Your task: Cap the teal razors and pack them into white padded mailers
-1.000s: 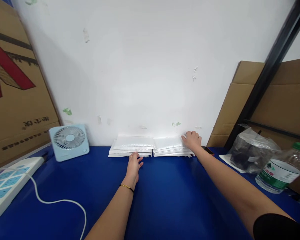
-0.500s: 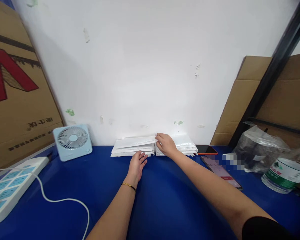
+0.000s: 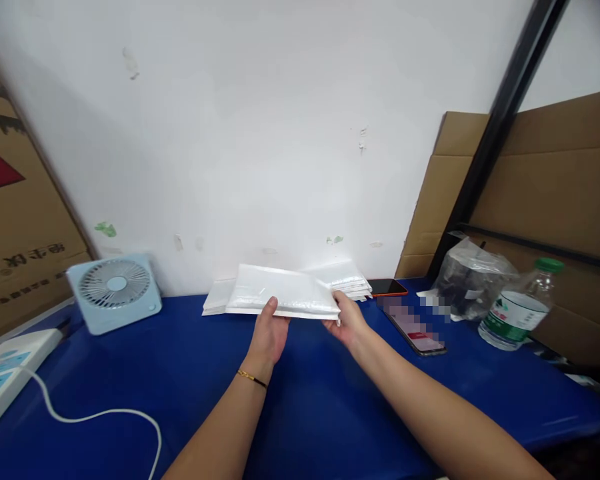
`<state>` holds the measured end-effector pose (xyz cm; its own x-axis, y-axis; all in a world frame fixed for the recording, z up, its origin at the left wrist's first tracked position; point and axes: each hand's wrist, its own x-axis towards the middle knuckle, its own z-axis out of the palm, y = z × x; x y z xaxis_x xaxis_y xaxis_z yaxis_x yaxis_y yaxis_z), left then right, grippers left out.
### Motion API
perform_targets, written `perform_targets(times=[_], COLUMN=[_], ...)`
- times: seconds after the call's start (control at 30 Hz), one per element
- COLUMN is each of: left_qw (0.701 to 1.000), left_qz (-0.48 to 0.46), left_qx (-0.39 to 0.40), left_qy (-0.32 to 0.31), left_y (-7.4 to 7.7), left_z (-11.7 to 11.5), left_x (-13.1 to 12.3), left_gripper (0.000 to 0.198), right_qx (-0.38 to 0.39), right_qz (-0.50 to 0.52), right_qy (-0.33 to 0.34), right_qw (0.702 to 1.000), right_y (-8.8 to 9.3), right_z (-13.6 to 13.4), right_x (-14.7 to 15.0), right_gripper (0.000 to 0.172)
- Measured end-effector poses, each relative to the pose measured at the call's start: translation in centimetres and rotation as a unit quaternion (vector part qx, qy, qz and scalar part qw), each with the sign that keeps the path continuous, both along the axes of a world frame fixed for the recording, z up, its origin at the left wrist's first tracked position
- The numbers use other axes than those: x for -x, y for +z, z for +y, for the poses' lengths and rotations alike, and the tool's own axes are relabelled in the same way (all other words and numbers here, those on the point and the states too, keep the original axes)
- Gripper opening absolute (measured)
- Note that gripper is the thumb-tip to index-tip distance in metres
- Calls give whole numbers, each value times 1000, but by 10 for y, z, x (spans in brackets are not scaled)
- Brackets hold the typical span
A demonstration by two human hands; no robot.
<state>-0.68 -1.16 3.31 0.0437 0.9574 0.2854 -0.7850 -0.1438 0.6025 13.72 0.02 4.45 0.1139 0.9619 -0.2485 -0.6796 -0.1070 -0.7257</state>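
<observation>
A white padded envelope [image 3: 283,290] is held above the blue table, in front of two stacks of similar white envelopes. My left hand [image 3: 271,332] grips its near edge, thumb on top and fingers beneath. At its right end, my right hand [image 3: 349,321] pinches the corner. The left stack [image 3: 215,298] is partly hidden behind the held envelope. The right stack [image 3: 347,277] lies by the wall, its left part covered by the held one.
A light blue fan [image 3: 115,290], a white power strip [image 3: 15,370] and its cable are at the left. Two phones, a clear plastic bag [image 3: 473,277] and a green-capped bottle [image 3: 517,307] stand or lie at the right of the blue table [image 3: 300,413].
A white envelope has been lifted off the left stack and brought nearer. My left hand has closed on it, and my right hand has moved down with its end. The view has turned slightly right.
</observation>
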Motion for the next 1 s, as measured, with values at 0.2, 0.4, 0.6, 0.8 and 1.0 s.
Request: perform_targets(times=[0.2, 0.4, 0.6, 0.8, 1.0], left_qw=[998, 986, 977, 966, 963], left_qz=[25, 80, 107, 89, 32], left_qx=[0, 9, -30, -68, -22], left_qy=[51, 146, 181, 234, 268], left_y=[18, 31, 49, 57, 58], left_z=[-6, -9, -17, -25, -25], left_x=[-8, -26, -40, -43, -34], left_gripper=[39, 40, 40, 38, 29], right_qx=[47, 25, 41, 31, -3], right_qz=[76, 160, 183, 44, -99], right_qy=[61, -12, -43, -51, -109], right_qw=[994, 987, 981, 997, 989], right_y=[-28, -44, -50, -49, -48], right_z=[-14, -16, -3, -2, 5], right_x=[20, 31, 18, 14, 0], right_gripper=[12, 22, 12, 25, 27])
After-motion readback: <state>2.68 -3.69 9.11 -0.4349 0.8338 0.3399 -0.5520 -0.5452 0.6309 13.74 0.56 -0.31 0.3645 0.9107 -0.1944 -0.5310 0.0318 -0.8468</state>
